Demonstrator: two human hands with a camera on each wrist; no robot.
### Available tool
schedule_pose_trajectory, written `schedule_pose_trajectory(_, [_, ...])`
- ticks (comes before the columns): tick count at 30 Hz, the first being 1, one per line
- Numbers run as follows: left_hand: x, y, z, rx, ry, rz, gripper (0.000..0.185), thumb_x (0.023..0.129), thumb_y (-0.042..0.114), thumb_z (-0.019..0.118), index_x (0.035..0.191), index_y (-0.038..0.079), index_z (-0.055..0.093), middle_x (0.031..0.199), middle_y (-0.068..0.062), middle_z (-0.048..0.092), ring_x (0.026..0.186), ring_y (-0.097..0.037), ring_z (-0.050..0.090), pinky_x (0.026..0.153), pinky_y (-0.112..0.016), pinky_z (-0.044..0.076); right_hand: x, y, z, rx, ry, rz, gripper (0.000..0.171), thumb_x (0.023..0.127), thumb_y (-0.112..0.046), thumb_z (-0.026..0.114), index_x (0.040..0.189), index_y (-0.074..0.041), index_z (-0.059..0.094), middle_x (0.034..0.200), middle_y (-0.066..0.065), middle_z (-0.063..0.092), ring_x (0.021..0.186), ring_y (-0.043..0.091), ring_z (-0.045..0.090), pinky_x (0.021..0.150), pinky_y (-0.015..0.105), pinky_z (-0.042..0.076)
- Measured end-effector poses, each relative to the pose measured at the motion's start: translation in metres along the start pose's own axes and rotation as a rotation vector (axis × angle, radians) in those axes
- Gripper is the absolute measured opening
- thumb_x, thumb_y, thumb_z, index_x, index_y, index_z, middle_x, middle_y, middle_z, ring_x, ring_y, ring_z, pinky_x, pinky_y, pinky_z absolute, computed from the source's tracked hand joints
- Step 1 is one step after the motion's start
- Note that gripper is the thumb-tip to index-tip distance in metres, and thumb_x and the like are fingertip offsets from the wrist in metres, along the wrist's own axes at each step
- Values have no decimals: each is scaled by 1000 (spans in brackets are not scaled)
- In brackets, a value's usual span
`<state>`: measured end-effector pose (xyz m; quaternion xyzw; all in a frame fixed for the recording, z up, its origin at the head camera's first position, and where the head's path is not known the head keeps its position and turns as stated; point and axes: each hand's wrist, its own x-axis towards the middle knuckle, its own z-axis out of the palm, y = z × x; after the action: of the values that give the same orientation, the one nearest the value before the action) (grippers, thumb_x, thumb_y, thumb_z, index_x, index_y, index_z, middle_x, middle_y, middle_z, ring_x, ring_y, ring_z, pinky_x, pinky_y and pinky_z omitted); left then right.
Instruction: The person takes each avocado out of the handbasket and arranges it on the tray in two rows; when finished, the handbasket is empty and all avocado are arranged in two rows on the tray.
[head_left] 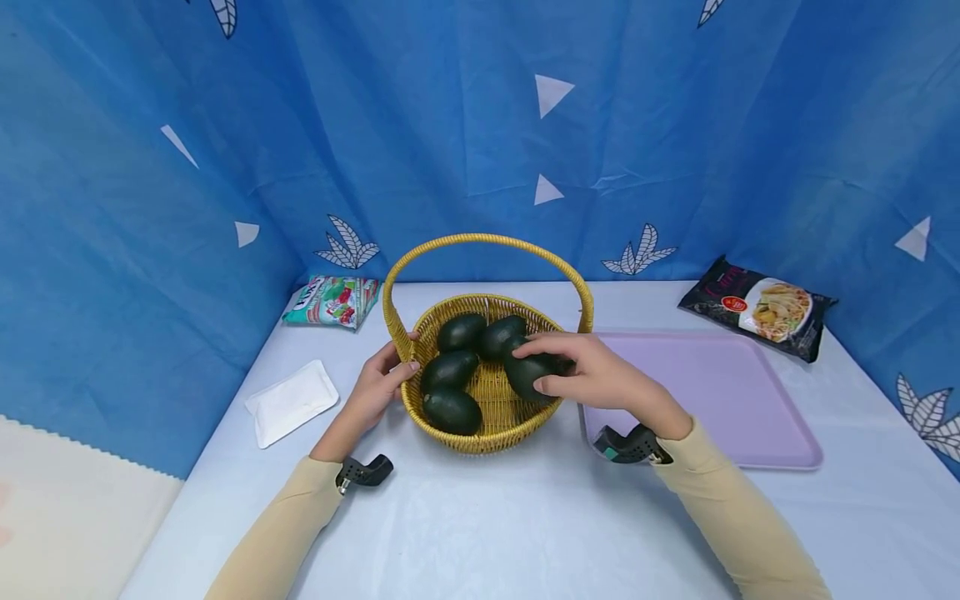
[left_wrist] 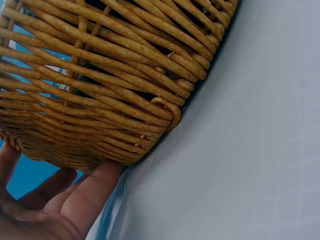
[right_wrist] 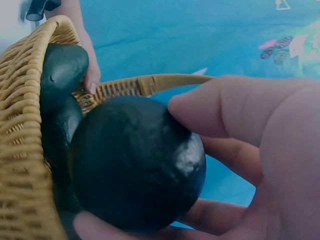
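Both arms wear long beige sleeves, each wrist carrying a small black strapped-on camera mount.

Bright, even light; soft shadows; wrist close-ups blur slightly.
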<state>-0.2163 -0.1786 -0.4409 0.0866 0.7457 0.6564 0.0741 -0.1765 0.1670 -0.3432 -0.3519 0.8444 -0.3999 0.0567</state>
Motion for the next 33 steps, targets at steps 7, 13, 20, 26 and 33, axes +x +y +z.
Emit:
schedule_pose_trajectory(7, [0,0,0,-6,-5,13,54,96,14,56,148,17,40,143,-23,45,121,-35,52,72,-30,60,-29,-1,-19,91,-57,51,42,87,-5,66,128,-14,63,135,14,58,106,18,61,71,29,58])
schedule_pose_trajectory(13, [-1,-2,0,8,-9,25,54,97,15,56,148,18,39,144,-22,45,120,-34,52,71,-28,60,-53,11,-33,174,-120,49,39,89,-2,62,128,-7,61,134,24,54,102,8,62,69,31,60])
schedule_pose_trajectory(20, [-1,-1,-1,5,-2,19,54,97,16,56,149,18,39,145,-21,44,123,-36,50,74,-29,60,-76,27,-55,171,-67,76,38,90,1,61,128,-2,59,131,30,54,94,10,66,68,30,59])
schedule_pose_trajectory(26, [-1,0,-1,3,-4,12,54,97,16,56,149,18,39,146,-21,44,124,-36,50,75,-30,60,-80,43,-71,103,19,245,39,91,-7,62,130,-4,58,136,28,50,92,11,67,69,30,58])
schedule_pose_trajectory(33, [-2,-1,-1,9,-10,28,54,97,16,55,149,18,38,144,-23,45,120,-35,51,73,-27,60,-70,71,-78,188,52,348,43,92,-10,60,134,0,53,142,30,43,92,15,67,67,35,59])
